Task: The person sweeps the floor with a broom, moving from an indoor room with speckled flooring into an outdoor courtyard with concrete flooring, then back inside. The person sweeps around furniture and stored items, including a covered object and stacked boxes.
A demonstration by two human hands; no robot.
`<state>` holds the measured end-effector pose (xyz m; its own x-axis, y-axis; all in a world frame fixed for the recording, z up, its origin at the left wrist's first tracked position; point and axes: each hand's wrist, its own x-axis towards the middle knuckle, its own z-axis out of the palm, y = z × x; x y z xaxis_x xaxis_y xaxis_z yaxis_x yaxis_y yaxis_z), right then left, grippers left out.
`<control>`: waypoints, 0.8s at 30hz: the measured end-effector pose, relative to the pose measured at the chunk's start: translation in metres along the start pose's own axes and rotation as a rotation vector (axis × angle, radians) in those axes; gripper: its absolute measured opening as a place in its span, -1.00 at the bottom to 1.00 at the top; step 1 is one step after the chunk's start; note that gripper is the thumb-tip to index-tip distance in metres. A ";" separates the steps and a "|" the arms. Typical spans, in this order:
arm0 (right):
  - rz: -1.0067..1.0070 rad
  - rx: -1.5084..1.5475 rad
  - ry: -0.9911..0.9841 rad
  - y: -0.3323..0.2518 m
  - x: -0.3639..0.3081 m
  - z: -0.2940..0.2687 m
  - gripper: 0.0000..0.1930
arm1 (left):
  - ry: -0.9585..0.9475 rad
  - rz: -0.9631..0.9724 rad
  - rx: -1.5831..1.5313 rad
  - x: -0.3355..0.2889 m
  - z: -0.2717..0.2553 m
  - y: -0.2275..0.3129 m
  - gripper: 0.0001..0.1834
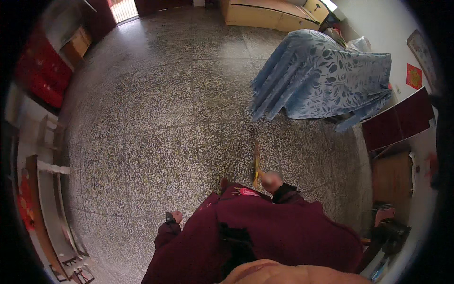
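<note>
My right hand (272, 181) is ahead of my dark red coat, with fingers closed round a thin yellow stick-like handle (257, 166). The handle's far part reaches toward the blue cloth and turns brownish against the floor; its full shape is too small and blurred to tell. My left hand (176, 217) hangs low at my left side, with a dark band at the wrist. Its fingers are too small to make out, and nothing shows in it. Beneath both hands lies the speckled stone floor (156, 142).
A blue leaf-patterned cloth (326, 78) drapes over a bulky thing at the right. Behind it stands a pale yellow wooden bed frame (269, 18). Red fabric (42, 66) hangs at the left, above wooden furniture (40, 189). Dark red cabinet doors (402, 120) line the right wall.
</note>
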<state>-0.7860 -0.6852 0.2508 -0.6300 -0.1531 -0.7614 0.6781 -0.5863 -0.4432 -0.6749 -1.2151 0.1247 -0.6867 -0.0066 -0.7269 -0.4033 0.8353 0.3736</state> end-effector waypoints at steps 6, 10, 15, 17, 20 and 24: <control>0.250 0.336 -0.045 -0.053 0.066 0.030 -0.76 | 0.092 0.222 -0.314 0.054 -0.058 0.058 -0.73; 0.201 0.451 -0.551 -0.105 0.114 0.043 -0.88 | 0.096 0.109 -0.259 0.087 -0.101 0.101 -0.72; 0.117 0.379 -0.150 -0.169 0.148 0.077 -0.86 | -0.160 0.169 -0.123 0.151 -0.152 0.142 -0.71; 0.094 0.315 -0.175 -0.191 0.157 0.090 -0.85 | -0.061 0.160 -0.009 0.172 -0.156 0.151 -0.71; 0.097 0.276 -0.167 -0.225 0.173 0.108 -0.88 | 0.067 0.131 -0.032 0.213 -0.156 0.153 -0.69; 0.043 0.197 -0.071 -0.268 0.200 0.138 -0.90 | -0.111 0.273 -0.280 0.296 -0.177 0.151 -0.65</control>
<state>-1.1456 -0.6680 0.2826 -0.6318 -0.2325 -0.7394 0.6219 -0.7214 -0.3045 -1.0464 -1.1877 0.0676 -0.7283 0.2668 -0.6312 -0.3750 0.6157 0.6930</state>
